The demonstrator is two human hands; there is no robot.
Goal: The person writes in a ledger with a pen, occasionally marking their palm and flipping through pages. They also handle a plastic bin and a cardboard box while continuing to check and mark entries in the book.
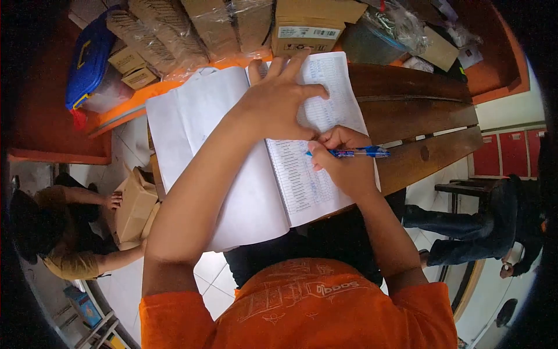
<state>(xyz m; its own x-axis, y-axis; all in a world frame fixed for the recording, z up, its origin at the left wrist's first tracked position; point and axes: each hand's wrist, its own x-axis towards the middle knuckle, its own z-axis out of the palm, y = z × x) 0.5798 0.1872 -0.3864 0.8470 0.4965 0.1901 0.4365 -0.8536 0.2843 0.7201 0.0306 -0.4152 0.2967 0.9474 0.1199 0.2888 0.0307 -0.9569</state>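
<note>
A large book of paper sheets [244, 203] lies spread in front of me, its left page mostly blank. The right page [299, 195] carries a printed table with rows of small text and some blue handwriting. My left hand [282, 99] rests flat across the upper right page with its fingers spread. Lower on that page, my right hand [346, 157] grips a blue pen [363, 152] between thumb and fingers. The pen's tip points left at the table rows, close to my left thumb.
Under the book is a brown slatted wooden bench [418, 116]. Wrapped cardboard [212, 29], a labelled box [308, 29] and a blue-lidded tub [90, 64] stand beyond. At left, a person [70, 227] reaches to an open carton [136, 203]; another person [476, 227] is at right.
</note>
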